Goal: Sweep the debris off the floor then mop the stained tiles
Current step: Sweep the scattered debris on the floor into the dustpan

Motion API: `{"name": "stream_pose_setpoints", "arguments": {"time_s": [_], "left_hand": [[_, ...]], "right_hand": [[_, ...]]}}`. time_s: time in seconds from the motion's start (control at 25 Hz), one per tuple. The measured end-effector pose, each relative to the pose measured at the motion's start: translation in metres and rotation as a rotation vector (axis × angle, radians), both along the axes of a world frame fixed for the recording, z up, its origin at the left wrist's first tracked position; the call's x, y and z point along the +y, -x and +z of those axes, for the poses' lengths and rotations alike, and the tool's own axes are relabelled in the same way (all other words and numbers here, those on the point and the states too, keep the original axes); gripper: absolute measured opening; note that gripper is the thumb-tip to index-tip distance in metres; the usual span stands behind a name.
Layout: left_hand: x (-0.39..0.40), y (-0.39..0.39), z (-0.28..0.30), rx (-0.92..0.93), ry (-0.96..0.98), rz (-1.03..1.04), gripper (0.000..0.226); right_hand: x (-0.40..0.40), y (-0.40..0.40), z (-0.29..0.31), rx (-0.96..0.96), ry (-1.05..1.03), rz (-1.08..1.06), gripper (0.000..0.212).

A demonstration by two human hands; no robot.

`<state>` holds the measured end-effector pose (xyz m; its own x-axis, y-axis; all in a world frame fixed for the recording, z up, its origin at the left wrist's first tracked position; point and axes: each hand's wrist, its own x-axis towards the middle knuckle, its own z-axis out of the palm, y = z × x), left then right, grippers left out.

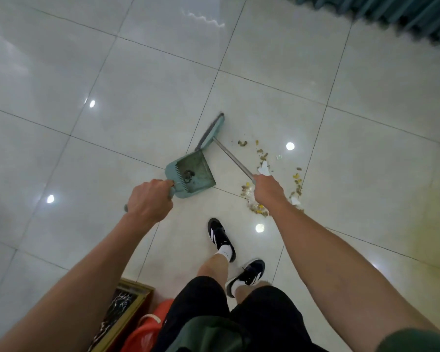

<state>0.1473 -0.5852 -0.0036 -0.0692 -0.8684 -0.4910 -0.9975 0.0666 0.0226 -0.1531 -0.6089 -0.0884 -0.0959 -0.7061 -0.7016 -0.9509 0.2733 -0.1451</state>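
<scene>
A teal dustpan sits on the glossy white tiled floor, with a dark clump of dirt inside it. My left hand grips its handle. My right hand grips the metal pole of a teal broom, whose head rests on the floor just beyond the dustpan. Scattered yellow and brown debris with bits of white paper lies in an arc to the right of the broom pole and under my right hand.
My two feet in black shoes stand just behind the dustpan. A wood-framed dark box and an orange plastic item sit at the lower left. A teal curtain hangs at the top right. A yellowish stain tints the right-hand tiles.
</scene>
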Motion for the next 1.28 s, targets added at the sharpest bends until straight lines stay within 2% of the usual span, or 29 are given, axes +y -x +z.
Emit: {"name": "stream_pose_setpoints", "arguments": {"time_s": [0.16,0.56,0.84,1.04,1.28], "left_hand": [[-0.001,0.015,0.0,-0.011,0.011,-0.053,0.021],[0.037,0.089,0.016,-0.05,0.033,-0.242,0.018],[0.064,0.125,0.029,-0.033,0.058,-0.368,0.02],[0.062,0.139,0.038,-0.024,0.045,-0.395,0.02],[0.025,0.135,0.034,-0.021,0.046,-0.452,0.018]], "right_hand": [[0.028,0.034,0.002,0.077,-0.079,-0.116,0.034],[0.174,0.097,0.016,0.013,-0.114,-0.44,0.035],[0.255,0.099,0.03,-0.034,-0.14,-0.558,0.033],[0.28,0.098,0.046,-0.086,-0.1,-0.716,0.026],[0.256,0.087,0.046,-0.096,-0.023,-0.84,0.031]]}}
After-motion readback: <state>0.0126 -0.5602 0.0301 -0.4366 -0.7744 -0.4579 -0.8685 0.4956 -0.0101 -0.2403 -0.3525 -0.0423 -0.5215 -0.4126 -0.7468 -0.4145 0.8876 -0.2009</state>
